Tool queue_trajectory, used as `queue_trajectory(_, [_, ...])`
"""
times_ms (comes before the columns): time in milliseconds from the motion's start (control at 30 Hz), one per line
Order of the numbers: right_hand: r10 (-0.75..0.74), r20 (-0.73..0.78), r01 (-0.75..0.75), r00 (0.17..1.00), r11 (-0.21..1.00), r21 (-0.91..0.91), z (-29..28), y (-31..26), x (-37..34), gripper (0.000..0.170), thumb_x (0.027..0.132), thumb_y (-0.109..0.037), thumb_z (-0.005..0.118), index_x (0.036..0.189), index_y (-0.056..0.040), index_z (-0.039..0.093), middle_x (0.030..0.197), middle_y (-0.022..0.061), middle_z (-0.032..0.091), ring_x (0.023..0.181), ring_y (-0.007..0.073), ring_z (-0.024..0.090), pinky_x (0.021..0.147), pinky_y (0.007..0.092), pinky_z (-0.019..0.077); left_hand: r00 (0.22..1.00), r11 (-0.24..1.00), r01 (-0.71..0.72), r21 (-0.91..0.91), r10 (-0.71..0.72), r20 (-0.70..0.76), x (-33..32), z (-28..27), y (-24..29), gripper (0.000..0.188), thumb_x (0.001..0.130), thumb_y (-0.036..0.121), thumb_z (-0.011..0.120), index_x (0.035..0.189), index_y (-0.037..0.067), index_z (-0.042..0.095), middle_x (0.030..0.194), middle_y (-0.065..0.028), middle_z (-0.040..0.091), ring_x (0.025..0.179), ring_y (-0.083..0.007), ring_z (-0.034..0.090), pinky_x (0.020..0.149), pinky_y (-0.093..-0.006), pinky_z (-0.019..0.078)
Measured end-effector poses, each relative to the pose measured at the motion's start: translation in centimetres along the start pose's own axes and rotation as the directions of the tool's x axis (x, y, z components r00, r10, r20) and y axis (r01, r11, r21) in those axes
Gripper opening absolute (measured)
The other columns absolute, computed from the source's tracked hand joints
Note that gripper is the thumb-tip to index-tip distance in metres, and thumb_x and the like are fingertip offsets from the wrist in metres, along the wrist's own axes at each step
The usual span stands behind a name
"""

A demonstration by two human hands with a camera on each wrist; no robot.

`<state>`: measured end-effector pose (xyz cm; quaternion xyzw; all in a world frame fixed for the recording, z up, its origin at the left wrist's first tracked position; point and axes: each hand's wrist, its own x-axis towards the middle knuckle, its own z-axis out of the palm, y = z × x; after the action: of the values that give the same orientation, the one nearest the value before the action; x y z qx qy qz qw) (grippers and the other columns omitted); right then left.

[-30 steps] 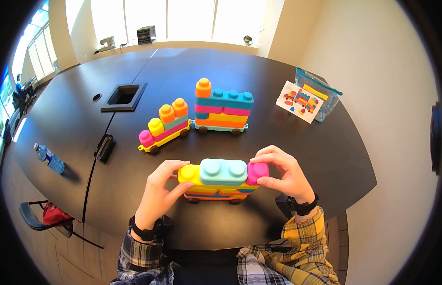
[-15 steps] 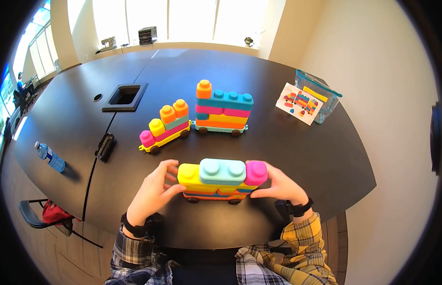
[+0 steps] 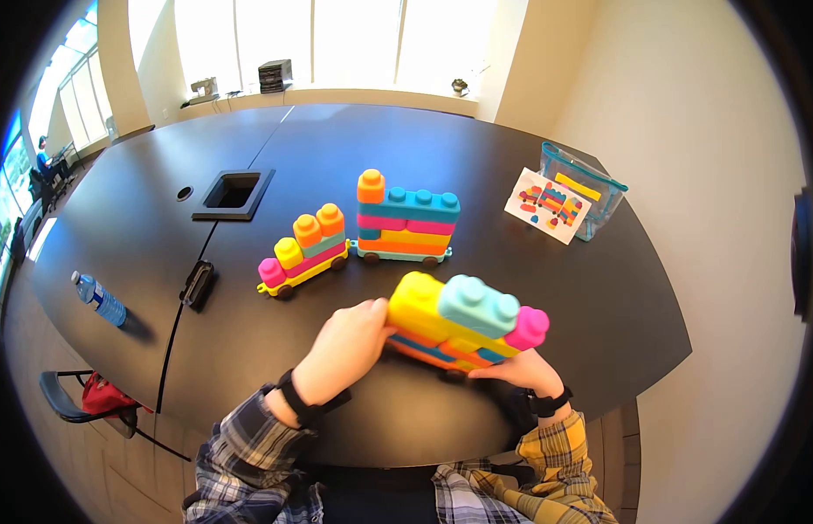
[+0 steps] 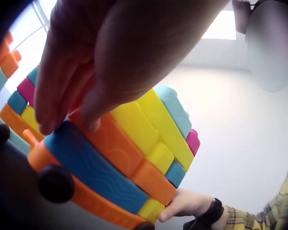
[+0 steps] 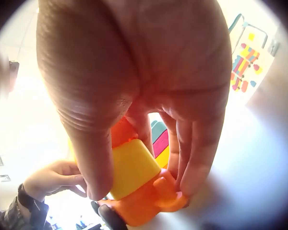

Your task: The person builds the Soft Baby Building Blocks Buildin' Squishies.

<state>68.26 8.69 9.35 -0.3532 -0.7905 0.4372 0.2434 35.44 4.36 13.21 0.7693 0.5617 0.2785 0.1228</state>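
Both hands hold a wheeled block car (image 3: 454, 327) tilted, its right end toward the person. It has yellow, orange and blue blocks, with a light teal block (image 3: 479, 306) and a pink block (image 3: 528, 327) on top. The left hand (image 3: 347, 345) grips the left end; its fingertips press the lower blocks (image 4: 105, 158) in the left wrist view. The right hand (image 3: 524, 370) pinches the low right end, thumb and fingers around the orange base (image 5: 139, 206) in the right wrist view. Behind stand a tall block car (image 3: 406, 231) and a stepped one (image 3: 306, 249), end to end.
A picture card (image 3: 548, 206) leans on a clear zip bag (image 3: 584, 188) at the back right. At the left are a water bottle (image 3: 99, 299), a black object (image 3: 198, 285) and a square table opening (image 3: 234, 194). A red bag (image 3: 107, 395) lies on a chair.
The hands have gone from beside the car's top and ends to its lower ends. The car has moved right, turned and tilted. The head view has shifted slightly.
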Motion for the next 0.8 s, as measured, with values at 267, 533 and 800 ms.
queue_trajectory(267, [0.098, -0.272, -0.109, 0.957, 0.994, -0.027, -5.3, 4.0, -0.3, 0.072, 0.08, -0.011, 0.093, 0.142, -0.0018, 0.058, 0.116, 0.0069, 0.075, 0.1, 0.0178, 0.074, 0.089, 0.0343, 0.0589, 0.987, 0.961, -0.151, -0.23, 0.136, -0.083, 9.8, 10.9, -1.8, 0.046, 0.092, 0.006, 0.072, 0.135, 0.0, 0.056, 0.11, -0.0184, 0.064, 0.105, -0.0384, 0.066, 0.09, -0.0463, 0.0555])
queue_trajectory(533, [0.257, -0.31, -0.24, 0.915, 0.966, 0.092, -6.8, 7.8, 0.9, 0.067, 0.08, -0.009, 0.091, 0.138, -0.0028, 0.058, 0.11, 0.0045, 0.074, 0.085, 0.0124, 0.071, 0.077, 0.0293, 0.0582, 0.994, 0.95, -0.102, -0.294, 0.084, -0.073, 13.8, 14.8, -2.1, 0.064, 0.093, 0.0, 0.069, 0.15, -0.005, 0.042, 0.126, -0.0231, 0.058, 0.113, -0.0376, 0.065, 0.099, -0.0435, 0.054])
queue_trajectory(800, [0.267, -0.332, -0.296, 0.905, 0.954, -0.039, -5.8, 6.3, 1.6, 0.071, 0.079, -0.012, 0.092, 0.139, -0.0019, 0.057, 0.109, 0.0057, 0.073, 0.084, 0.0137, 0.071, 0.076, 0.0301, 0.0587, 1.0, 0.909, -0.021, -0.417, 0.028, 0.011, 14.4, 14.5, -2.3, 0.068, 0.092, 0.002, 0.068, 0.153, -0.005, 0.039, 0.14, -0.0256, 0.054, 0.13, -0.0451, 0.057, 0.108, -0.0461, 0.0509])
